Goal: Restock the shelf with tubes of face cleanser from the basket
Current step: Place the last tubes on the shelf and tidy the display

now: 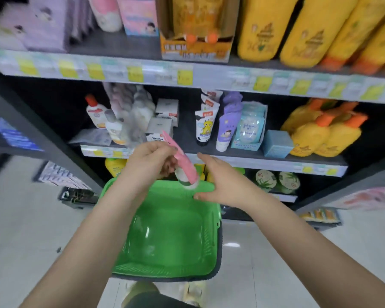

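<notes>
Nearest to the camera, the green basket (171, 236) is seen on the floor, and no tube can be seen inside it. Just above the far rim of the basket, a pink tube of face cleanser (182, 163) is gripped by the left hand (147, 161), with its cap pointing down. The right hand (218, 181) is held open beside the tube, fingers straight, apparently not touching it. Beyond the basket, the middle shelf (265, 162) is found, where a white tube (203, 125) and a purple tube (227, 123) stand upright. The carrying step seems to be in hand; next, the tube must probably be lifted to a free gap on that shelf. The left fingers are partly hidden, and labels are too blurred to be read.
</notes>
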Motion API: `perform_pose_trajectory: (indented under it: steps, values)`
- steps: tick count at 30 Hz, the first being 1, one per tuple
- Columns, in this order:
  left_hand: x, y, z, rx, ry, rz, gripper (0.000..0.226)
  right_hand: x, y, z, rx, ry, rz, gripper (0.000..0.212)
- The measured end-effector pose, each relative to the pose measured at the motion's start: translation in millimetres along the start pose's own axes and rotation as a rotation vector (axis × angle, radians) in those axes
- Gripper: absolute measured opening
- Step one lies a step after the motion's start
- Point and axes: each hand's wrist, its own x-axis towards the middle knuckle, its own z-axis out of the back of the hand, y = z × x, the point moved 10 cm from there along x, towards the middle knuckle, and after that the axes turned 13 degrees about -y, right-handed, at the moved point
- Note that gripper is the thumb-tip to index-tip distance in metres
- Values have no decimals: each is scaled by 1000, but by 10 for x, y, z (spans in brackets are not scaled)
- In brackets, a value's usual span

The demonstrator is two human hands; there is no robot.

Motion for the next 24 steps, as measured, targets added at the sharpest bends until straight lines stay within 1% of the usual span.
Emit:
perform_pose_trajectory:
  steps: [3, 4, 6, 8, 10, 13, 16, 18, 20, 22, 24]
  values:
    - [-95, -473, -5, -76, -5, -72, 41, 79, 202, 251, 95, -77, 3, 104]
    - [-127, -616, -16, -95, -4, -93, 47, 102, 261, 349, 136, -110, 9, 99]
    - [-197, -891, -59, -119, 10, -139, 54, 134, 381, 569, 190, -185, 20, 81]
    - [-267, -1153, -104, -138, 22, -185, 56, 154, 446, 778, 240, -264, 1, 64]
    - [-338, -1405, -171, -141, 35, -250, 55, 170, 474, 953, 314, -335, -25, 56]
    - [-452, -1768, -290, -131, 71, -382, 43, 183, 502, 1199, 451, -384, -59, 55]
    - [-559, -2063, -375, -126, 107, -513, 31, 166, 554, 1527, 554, -429, -48, 51]
    - [-638, -2255, -384, -94, 97, -640, 20, 136, 606, 1774, 613, -460, -28, 50]
    - [-692, -2416, -356, -63, 49, -751, 6, 119, 664, 2041, 675, -497, -11, 54]
    - [-697, -2549, -356, -7, 10, -827, 12, 99, 730, 2325, 750, -540, 23, 61]
    - [-704, -2691, -431, 41, 32, -891, 19, 59, 794, 2631, 849, -589, 72, 54]
